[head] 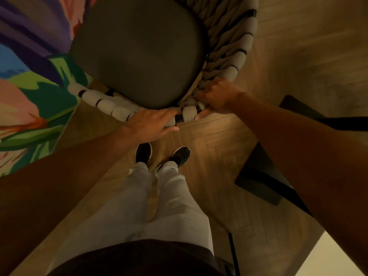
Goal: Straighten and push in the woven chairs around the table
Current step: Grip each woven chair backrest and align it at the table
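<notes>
Because both hands hold the woven chair (229, 56) only at the near curve of its wrapped back rail, any uneven push is likely to swing it rather than send it straight, and the table it belongs to cannot be seen from here, so its line is a guess. It stands on the wooden floor (219, 140) right in front of the person, its dark seat cushion (135, 54) facing away, its far left side over the edge of the bright patterned rug (35, 92). Fingers of the left hand (151, 120) lie curled over the top of the rail with the thumb beneath; the right hand (217, 94) clasps the rail just beside it, fingers tucked into the weave. With the grips so close together there is little leverage against twisting. A leg could also catch on the rug edge, which might tip or jolt the chair, or ruck the rug. Both shoes (180, 156) stand close behind, so a sudden stop might bring the rail back toward the person. A dark object (258, 186) lies on the floor to the right, near enough to trip over if stepping that way
</notes>
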Tool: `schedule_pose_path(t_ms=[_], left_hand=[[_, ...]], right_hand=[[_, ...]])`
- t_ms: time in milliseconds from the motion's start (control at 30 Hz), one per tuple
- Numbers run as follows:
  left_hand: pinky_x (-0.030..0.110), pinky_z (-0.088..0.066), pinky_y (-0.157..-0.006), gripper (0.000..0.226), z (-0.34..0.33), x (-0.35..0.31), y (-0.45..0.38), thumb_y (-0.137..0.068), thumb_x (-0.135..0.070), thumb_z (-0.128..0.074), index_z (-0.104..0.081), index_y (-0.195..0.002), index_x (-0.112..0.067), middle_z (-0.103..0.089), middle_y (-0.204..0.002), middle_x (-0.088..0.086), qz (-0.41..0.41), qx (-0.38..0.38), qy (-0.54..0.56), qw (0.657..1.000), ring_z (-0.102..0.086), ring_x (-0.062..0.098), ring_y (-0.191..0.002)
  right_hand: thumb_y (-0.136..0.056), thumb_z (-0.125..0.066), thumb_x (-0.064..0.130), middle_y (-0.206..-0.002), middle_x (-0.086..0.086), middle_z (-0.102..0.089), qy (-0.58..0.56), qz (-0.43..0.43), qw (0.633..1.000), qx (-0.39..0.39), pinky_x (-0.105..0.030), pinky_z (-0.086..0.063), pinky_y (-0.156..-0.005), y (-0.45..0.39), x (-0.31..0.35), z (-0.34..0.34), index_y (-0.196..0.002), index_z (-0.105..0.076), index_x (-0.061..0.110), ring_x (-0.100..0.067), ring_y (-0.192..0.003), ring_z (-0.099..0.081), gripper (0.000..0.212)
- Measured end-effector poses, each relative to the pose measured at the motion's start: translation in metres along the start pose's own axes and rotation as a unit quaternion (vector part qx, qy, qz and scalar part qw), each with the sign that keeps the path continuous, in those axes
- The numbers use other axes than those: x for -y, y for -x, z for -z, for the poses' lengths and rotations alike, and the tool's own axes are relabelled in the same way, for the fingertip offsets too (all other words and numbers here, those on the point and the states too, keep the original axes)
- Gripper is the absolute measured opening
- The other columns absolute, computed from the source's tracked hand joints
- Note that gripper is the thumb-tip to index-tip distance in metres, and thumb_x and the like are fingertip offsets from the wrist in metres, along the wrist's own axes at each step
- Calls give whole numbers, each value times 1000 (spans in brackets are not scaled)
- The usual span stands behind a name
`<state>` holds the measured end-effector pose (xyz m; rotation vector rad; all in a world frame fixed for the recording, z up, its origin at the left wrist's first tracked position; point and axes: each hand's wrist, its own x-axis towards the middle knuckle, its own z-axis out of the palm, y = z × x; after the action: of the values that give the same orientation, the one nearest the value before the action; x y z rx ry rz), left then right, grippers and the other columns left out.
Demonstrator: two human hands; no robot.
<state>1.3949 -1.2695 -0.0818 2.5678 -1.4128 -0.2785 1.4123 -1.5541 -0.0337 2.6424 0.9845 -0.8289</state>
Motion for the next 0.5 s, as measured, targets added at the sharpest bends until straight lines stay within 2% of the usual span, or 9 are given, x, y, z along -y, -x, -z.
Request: schedule_pose_path(t_ms=[100,200,333,500], left_hand=[[30,-54,-54,59,-8,-5,17,-100,-67,-35,-48,-134,-21,-69,-111,2,-24,6,-3,1000,-71,20,-78],[32,-52,-56,58,-12,-9,37,-100,-68,-35,-49,-130,-21,-70,-104,4,-50,24,-19,998,-70,21,-78],[37,-56,-60,61,-4,-15,65,-99,-66,-38,-55,-131,-17,-71,-106,6,-77,55,-15,995,-70,25,-83],[38,-58,-61,61,-1,-11,106,-99,-62,-44,-57,-132,-12,-72,-106,9,-145,68,-18,987,-72,26,-84]], right_hand=[[-69,3,92,-118,-7,-66,-16,-15,1000,-1,-42,-43,-98,13,26,-7,-137,-51,23,-29,-108,-60,111],[-71,3,89,-122,-6,-66,-24,-32,999,-5,-41,-40,-99,26,55,-14,-139,-52,21,-30,-113,-58,110],[-75,-8,90,-130,-6,-65,-63,-73,995,7,-44,-37,-108,34,102,-21,-142,-50,22,-31,-123,-56,104],[-76,-8,89,-130,-7,-66,-108,-131,985,-8,-45,-35,-112,42,167,-31,-144,-51,23,-32,-126,-56,104]])
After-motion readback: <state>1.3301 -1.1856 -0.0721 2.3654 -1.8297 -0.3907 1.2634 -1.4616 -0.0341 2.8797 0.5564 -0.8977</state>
